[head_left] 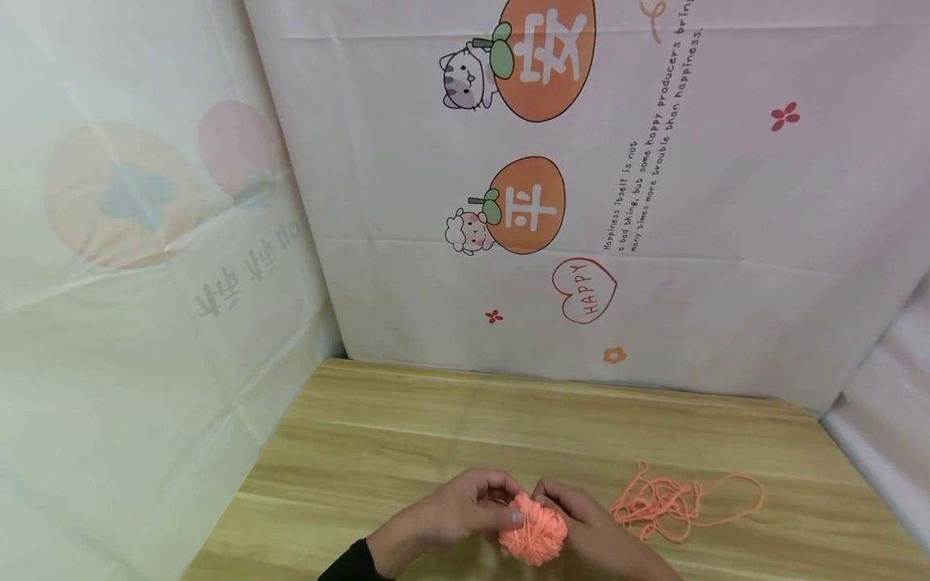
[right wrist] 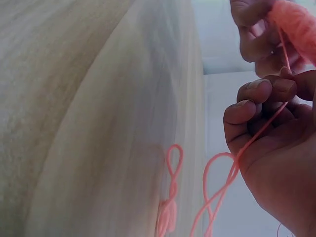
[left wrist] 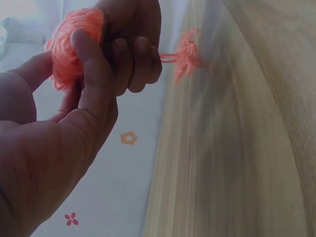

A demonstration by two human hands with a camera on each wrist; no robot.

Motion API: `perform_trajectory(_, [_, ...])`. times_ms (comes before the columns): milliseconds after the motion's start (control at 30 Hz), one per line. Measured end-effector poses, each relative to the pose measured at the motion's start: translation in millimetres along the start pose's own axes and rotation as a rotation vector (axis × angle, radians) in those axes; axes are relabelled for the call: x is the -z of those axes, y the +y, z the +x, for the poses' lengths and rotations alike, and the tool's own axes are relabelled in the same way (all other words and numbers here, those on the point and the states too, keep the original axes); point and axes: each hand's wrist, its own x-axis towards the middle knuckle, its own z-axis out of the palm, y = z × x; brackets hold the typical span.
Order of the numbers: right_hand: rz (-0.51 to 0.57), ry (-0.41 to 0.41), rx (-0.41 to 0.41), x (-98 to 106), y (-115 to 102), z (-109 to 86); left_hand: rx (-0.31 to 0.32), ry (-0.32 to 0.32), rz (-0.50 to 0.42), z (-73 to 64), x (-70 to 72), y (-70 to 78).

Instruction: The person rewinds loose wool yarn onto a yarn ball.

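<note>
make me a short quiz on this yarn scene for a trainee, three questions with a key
1. Multiple choice: what does the left hand hold?
a) a pair of scissors
b) a ball of yarn
c) a cup
2. True or false: in the head view, the tangle of loose yarn lies on the table to the left of both hands.
3. Short answer: in the right wrist view, what is the right hand doing with the strand?

Key:
1. b
2. False; the tangle of loose yarn lies to the right of both hands.
3. It grips the strand, which runs up to the ball of yarn.
</note>
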Motion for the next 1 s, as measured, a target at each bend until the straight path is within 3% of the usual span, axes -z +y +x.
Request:
perform_trajectory(267, [-0.118, 0.028, 0.067, 3, 2, -2.6, 0.100, 0.028, 0.044, 0.1, -0.8, -2.1])
perform_trajectory(400, [-0.064, 0.010, 0.091, 3, 1, -4.1, 0.126, 0.043, 0.137, -0.9, -1.1, -4.2])
perform_trajectory(600, [-0.019, 0.000, 0.126, 0, -3, -5.3, 0.154, 0.089, 0.200, -0.1, -0.6, -8.8])
perform_trajectory(800, [-0.063, 0.014, 0.116, -4, -7, -8.1, 0.177, 0.222, 0.273, 2.0, -2.8, -11.5])
perform_trajectory(1000, [-0.052, 0.015, 0.101, -9, -12, -9.2, 0.150, 0.367, 0.293, 5.5, -2.1, -13.5])
